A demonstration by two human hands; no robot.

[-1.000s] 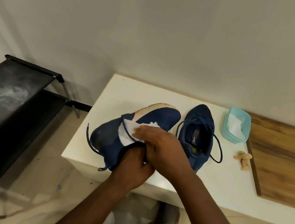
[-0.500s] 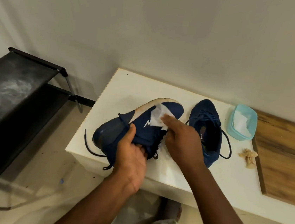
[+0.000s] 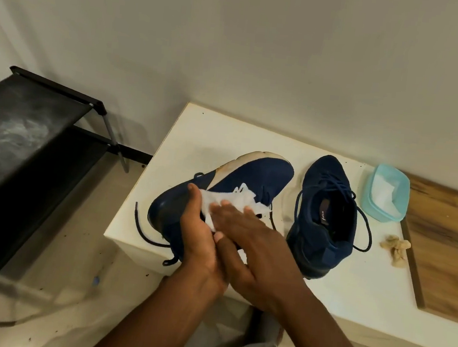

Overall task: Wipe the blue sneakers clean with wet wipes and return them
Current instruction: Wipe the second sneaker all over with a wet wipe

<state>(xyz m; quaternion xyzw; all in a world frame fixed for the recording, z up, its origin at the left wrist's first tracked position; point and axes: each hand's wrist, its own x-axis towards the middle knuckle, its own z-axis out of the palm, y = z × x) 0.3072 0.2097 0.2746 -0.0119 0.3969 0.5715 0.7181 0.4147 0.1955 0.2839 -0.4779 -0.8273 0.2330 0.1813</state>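
While the tipped sneaker [image 3: 256, 176] is held on its side over the near corner of the white table [image 3: 212, 134], a wet wipe [image 3: 236, 200] is pressed against its blue upper. The shoe is gripped at the heel end by the left hand [image 3: 200, 241], with fingers curled round it. The wipe is kept flat under the right hand [image 3: 254, 242], whose fingers are laid out nearly straight, though blurred. Brownish grime is seen along the pale sole edge, so this shoe is judged only partly cleaned. The second sneaker [image 3: 308, 228] is stood upright farther along the table and is touched by neither hand; whether it has been wiped cannot be told. Toward the table's wall edge a teal tub [image 3: 380, 216] of white wipes is placed, and a crumpled, soiled wipe [image 3: 396, 248] is left beside a wooden board [image 3: 448, 241] on the table. Off the table's end a black shoe rack [image 3: 21, 132] is seen. Both shoes are probably to be returned there, a step not yet done.
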